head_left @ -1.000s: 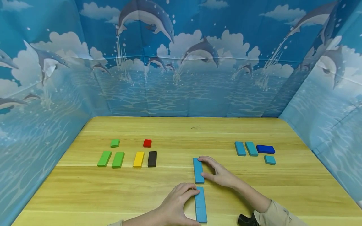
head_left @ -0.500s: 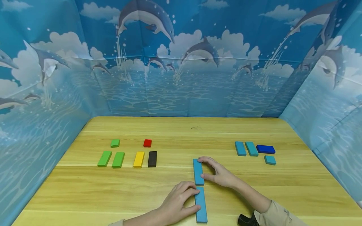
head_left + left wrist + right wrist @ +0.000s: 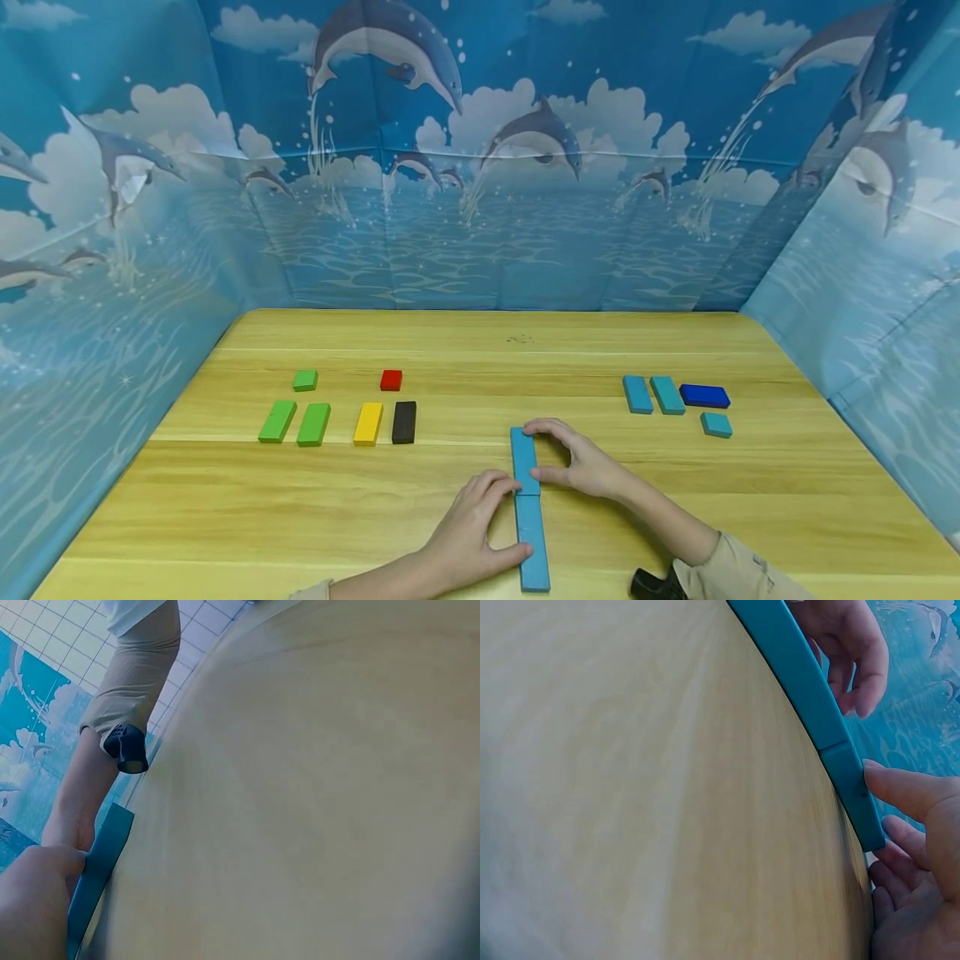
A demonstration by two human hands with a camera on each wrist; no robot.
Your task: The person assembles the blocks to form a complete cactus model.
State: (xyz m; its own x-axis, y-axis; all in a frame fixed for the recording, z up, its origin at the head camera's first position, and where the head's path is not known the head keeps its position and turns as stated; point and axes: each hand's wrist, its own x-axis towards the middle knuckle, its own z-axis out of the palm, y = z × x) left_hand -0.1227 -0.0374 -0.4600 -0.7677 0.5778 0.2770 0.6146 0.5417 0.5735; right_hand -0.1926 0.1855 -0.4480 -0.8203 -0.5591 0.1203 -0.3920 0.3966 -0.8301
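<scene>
On the left of the wooden table (image 3: 225, 517), two long green blocks (image 3: 294, 422), a small green block (image 3: 304, 380), a yellow block (image 3: 368, 423), a black block (image 3: 403, 422) and a small red block (image 3: 391, 380) were laid out, well apart from the hands. Near the front edge, the left hand (image 3: 468, 533) was curled around the near blue block (image 3: 531, 542), with fingers at its far end and the thumb pressed to its side. That block was seen touching the far blue block (image 3: 524, 460) end to end, the two forming one line. The far block was pinched by the right hand (image 3: 585, 462), fingers at its top end and thumb near the joint.

It was judged that the line could be spoiled if one hand were pushed harder than the other: the joint could be buckled sideways, or one block could be ridden up over the other. A gap could be reopened if a block were dragged by a lifting finger.

To the right, two teal blocks (image 3: 652, 394), a dark blue block (image 3: 704, 396) and a small teal block (image 3: 716, 425) were left untouched.
</scene>
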